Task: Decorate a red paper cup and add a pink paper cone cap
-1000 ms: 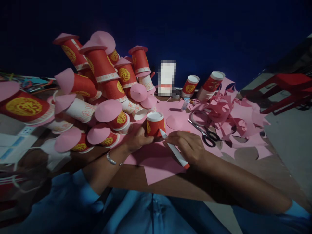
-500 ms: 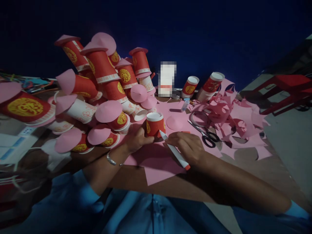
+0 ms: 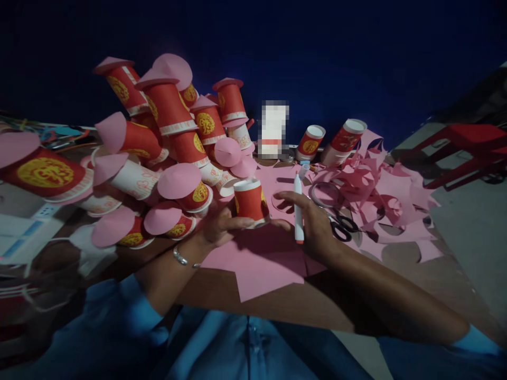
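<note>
My left hand (image 3: 221,228) is closed round the lower left side of a red paper cup (image 3: 250,203) with yellow emblems, its white end facing up. To the right of the cup, my right hand (image 3: 320,232) keeps a white marker (image 3: 298,208) nearly upright against its fingers, tip up and orange end down. The thumb of that hand reaches to the cup's lower right edge, and its index finger points toward the cup, apart from it. Beneath both hands lies pink paper (image 3: 269,258). A flat pink paper cone (image 3: 282,201) is partly hidden behind my right hand.
Several paper cups with pink cone tops (image 3: 168,108) are heaped at the left. Black-handled scissors (image 3: 344,227) and a tape roll (image 3: 325,194) lie right of my hand, beside pink paper scraps (image 3: 396,184). Two upright cups or stacks (image 3: 311,143) stand behind. A red stool (image 3: 467,142) is at far right.
The marker has come away from the cup and swung from slanted to nearly upright in my right hand. The cup has tilted a little, and my right thumb has moved to its lower edge.
</note>
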`<move>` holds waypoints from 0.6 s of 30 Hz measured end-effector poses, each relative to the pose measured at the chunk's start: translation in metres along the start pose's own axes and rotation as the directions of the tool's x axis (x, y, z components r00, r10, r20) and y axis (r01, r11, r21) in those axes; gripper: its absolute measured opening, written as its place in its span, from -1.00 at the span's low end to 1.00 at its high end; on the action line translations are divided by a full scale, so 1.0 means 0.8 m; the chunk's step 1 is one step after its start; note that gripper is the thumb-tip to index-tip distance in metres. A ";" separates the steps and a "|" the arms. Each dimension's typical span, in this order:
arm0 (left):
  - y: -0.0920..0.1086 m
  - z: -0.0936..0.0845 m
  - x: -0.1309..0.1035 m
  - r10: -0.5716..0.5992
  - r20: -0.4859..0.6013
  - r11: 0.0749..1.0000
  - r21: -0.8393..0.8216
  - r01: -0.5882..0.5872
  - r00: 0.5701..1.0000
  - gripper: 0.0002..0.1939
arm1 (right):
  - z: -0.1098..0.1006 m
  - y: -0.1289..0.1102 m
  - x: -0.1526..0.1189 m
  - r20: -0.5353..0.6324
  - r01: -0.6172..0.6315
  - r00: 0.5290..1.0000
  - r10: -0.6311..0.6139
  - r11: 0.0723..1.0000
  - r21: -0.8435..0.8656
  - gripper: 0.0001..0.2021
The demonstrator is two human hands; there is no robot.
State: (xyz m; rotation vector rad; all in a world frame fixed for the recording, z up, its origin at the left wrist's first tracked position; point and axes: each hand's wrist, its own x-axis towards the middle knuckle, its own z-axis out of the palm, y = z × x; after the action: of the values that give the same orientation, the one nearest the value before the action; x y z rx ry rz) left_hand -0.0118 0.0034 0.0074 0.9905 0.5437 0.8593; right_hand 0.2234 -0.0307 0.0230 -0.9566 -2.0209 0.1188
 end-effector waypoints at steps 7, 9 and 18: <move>0.007 0.007 0.002 -0.036 0.078 0.991 -0.127 0.046 0.996 -0.20 | 0.008 0.019 0.003 0.105 0.007 0.994 -0.035 0.967 0.256 -0.16; 0.005 0.005 0.001 -0.058 0.109 0.992 -0.103 0.070 0.992 -0.21 | 0.006 0.020 0.003 0.136 -0.011 0.990 -0.027 0.961 0.276 -0.13; -0.007 0.000 -0.002 -0.070 0.088 0.992 0.108 0.061 0.994 -0.11 | 0.009 0.006 0.003 0.102 0.108 0.987 -0.128 0.978 0.181 -0.14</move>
State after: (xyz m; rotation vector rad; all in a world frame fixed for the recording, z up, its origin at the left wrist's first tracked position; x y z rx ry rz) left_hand -0.0110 0.0005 0.0025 1.0973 0.5442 0.7286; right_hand 0.2197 -0.0240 0.0183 -0.7319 -2.1260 0.2862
